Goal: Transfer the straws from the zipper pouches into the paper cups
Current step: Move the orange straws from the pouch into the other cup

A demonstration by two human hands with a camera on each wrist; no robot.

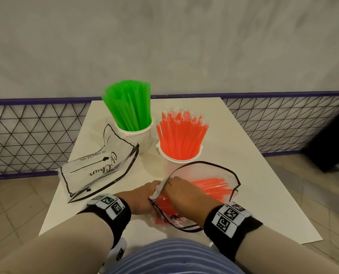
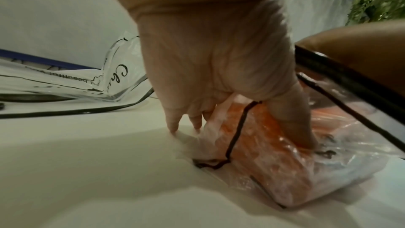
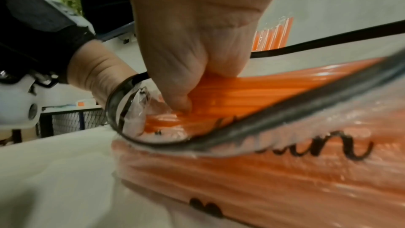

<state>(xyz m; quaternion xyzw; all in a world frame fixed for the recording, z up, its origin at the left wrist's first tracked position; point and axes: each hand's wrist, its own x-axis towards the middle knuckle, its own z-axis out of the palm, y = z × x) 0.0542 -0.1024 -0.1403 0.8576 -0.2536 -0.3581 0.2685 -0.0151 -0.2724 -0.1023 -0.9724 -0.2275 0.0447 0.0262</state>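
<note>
At the left lies an empty clear zipper pouch (image 1: 97, 171), beside a paper cup (image 1: 139, 138) of green straws (image 1: 128, 107). To its right, a second cup (image 1: 176, 158) holds orange straws (image 1: 181, 135). Near the person, the left hand (image 1: 142, 198) grips the end of the open pouch (image 1: 220, 173), thumb pressing on its side. The right hand (image 1: 181, 191) reaches inside, fingers curled round the remaining orange straws (image 1: 212, 187).

The bundle could snag on the zipper rim and spill, or a rising forearm could tip the crowded cup standing just beyond the pouch.

The table (image 1: 243, 175) is white; behind it runs a wire-mesh fence (image 1: 26, 135) and a grey wall (image 1: 164, 46).
</note>
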